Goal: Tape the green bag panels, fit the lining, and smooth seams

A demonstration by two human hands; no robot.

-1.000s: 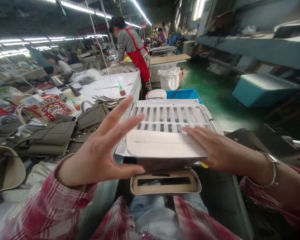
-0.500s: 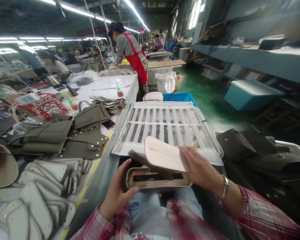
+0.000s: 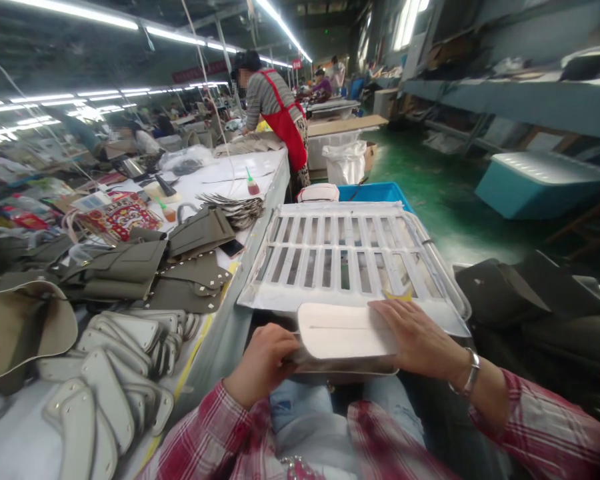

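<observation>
Above my lap is a dark bag piece with a pale rim, a cream oblong panel [image 3: 345, 330] with a lengthwise line lying over it. My left hand [image 3: 267, 357] has its fingers curled around the left end of the piece, by the panel's edge. At the other end, my right hand [image 3: 420, 340] grips the panel's right side, fingers over the top. Much of the dark bag piece is hidden under the panel. On the table to my left, nearest that hand, lies a pile of light grey rounded panels [image 3: 107, 387] with small rivets.
A white slatted rack [image 3: 330, 249] stands in front of me, a blue bin [image 3: 373, 195] behind it. Olive leather pieces [image 3: 115, 270] cover part of the left table. Dark bag pieces [image 3: 495, 293] are at my right. A person in a red apron [image 3: 280, 107] leans over the table.
My left hand, spread open before, has closed on the bag piece's left end. The cream panel has come down from a tilt to lie nearly level over the opening. My view has shifted left.
</observation>
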